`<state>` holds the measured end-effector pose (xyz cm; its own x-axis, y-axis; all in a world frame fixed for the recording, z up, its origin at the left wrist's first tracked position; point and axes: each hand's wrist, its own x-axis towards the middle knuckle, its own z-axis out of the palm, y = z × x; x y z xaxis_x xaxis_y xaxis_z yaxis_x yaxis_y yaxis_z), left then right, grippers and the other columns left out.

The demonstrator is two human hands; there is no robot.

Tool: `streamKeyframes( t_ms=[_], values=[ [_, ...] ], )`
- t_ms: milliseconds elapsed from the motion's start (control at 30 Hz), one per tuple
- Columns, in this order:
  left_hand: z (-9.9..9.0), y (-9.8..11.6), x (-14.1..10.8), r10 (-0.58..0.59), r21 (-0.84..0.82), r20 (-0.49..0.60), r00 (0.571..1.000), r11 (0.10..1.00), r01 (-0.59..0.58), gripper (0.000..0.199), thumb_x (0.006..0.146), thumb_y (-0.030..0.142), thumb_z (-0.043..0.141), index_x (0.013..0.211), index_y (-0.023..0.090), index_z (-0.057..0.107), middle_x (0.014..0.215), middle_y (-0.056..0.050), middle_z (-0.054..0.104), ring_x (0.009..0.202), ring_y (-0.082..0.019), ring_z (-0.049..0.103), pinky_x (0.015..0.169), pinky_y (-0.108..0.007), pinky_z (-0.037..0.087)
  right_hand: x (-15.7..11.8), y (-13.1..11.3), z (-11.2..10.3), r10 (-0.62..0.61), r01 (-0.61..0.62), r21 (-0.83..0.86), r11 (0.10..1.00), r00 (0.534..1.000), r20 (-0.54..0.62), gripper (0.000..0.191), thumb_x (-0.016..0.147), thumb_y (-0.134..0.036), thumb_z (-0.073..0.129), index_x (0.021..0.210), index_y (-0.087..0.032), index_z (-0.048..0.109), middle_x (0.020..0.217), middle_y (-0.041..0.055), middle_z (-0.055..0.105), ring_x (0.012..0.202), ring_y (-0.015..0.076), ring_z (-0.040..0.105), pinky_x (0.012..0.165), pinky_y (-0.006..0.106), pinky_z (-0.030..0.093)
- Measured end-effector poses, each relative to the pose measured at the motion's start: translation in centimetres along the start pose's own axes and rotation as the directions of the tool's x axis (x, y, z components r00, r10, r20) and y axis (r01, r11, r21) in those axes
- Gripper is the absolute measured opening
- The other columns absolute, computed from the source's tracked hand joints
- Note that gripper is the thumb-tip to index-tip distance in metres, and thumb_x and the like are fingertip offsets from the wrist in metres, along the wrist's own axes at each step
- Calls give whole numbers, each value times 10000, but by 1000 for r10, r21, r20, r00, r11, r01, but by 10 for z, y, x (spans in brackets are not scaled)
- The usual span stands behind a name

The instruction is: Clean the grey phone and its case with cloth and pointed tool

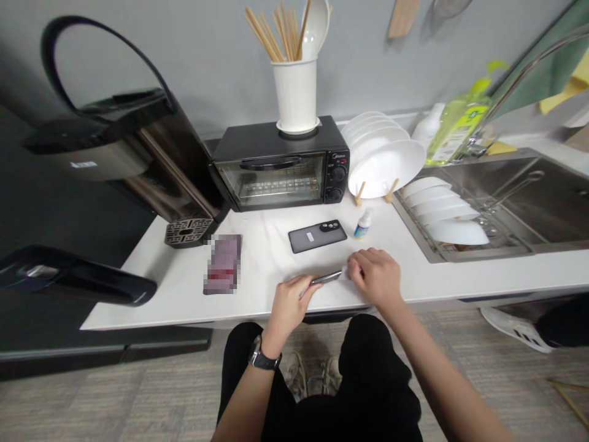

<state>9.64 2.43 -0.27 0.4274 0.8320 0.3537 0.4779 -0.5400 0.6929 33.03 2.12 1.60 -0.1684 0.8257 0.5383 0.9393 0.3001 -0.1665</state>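
My left hand (293, 301), with a watch on its wrist, grips a thin phone (327, 278), seen nearly edge-on above the counter's front part. At the phone's far right end my right hand (376, 274) is closed around a small white wipe or cloth (344, 274), mostly hidden by the fingers. Behind the hands lies a grey phone case (317, 236) with black edges and camera openings; whether a phone is inside I cannot tell. To its right stands a small white spray bottle (362, 225) with a blue label.
A pixelated purple item (223, 264) lies left on the white counter (262, 270). Behind are a black toaster oven (280, 166), a utensil holder (297, 92) and plates (386, 166). A drinks machine (151, 153) stands left; bowls (444, 209) sit in the sink (519, 239) at right.
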Motion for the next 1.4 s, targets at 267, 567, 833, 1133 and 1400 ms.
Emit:
streamKeyframes(
  t_ms=[267,567,833,1133,1400],
  values=[
    [5,-9,-4,28,72,-25,999,997,-26,195,1016,172,551,897,178,705,851,-57,764,747,-188,710,681,-273,509,16,-67,5,13,-15,12,1000,993,120,284,997,-216,516,780,-183,697,756,67,723,773,234,622,869,397,393],
    [2,-5,-2,46,24,-1,999,999,-46,162,1021,184,568,1002,192,729,958,-60,788,845,-193,740,748,-272,535,-25,-43,21,-177,182,93,979,982,-61,347,1049,-195,467,1367,-159,598,1255,107,714,1094,261,598,1037,426,370],
    [0,-1,1,21,-60,10,1000,998,-20,169,1039,288,597,1111,220,734,1029,-49,796,920,-193,752,794,-279,553,14,-5,-15,3,-1,-11,1000,982,191,352,1037,-212,441,782,-197,683,808,56,743,815,223,662,995,413,396],
    [5,-13,-5,28,79,-99,995,997,-21,298,947,77,479,737,176,666,718,-59,716,641,-188,673,606,-280,500,4,-91,25,-265,252,152,956,962,70,390,1075,-259,443,1422,-128,565,1282,120,705,1103,256,595,906,396,376],
    [-2,-1,2,-31,-76,-1,1000,997,30,171,1031,299,606,1107,222,738,1015,-53,800,905,-202,754,795,-275,550,3,-10,1,42,-41,-2,999,999,16,286,1064,-305,457,953,-172,685,945,96,734,900,260,608,871,402,380]
  ],
)
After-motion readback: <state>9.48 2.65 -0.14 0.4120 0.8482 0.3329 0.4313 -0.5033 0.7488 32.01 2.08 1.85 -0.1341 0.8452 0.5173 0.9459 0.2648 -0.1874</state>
